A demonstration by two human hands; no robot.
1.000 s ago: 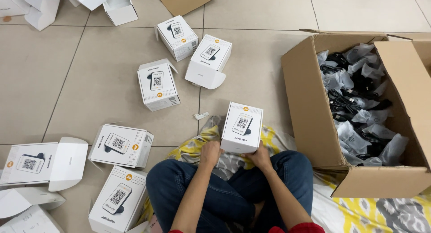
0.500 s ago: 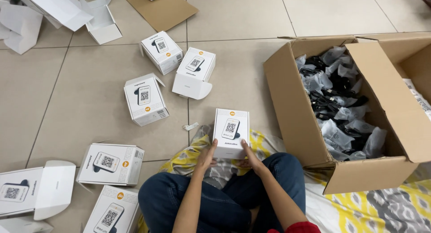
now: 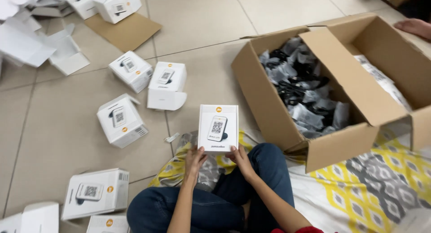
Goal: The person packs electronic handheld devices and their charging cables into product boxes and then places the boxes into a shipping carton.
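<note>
You hold a small white box (image 3: 218, 127) upright above your knees, its printed face towards you; your left hand (image 3: 193, 160) and right hand (image 3: 239, 160) grasp its bottom corners with curled fingers. A large cardboard carton (image 3: 314, 120) full of black cables in bags stands just on your right, and more white boxes (image 3: 121, 120) lie on the tiled floor (image 3: 63, 125) at your left

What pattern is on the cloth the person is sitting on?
The cloth has a yellow, grey and white geometric lattice print, clearest in the head view, at lower right.

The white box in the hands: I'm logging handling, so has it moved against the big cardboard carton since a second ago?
Yes. The white box, held by both hands, has turned face-up and stands a little farther from the cardboard carton.
</note>
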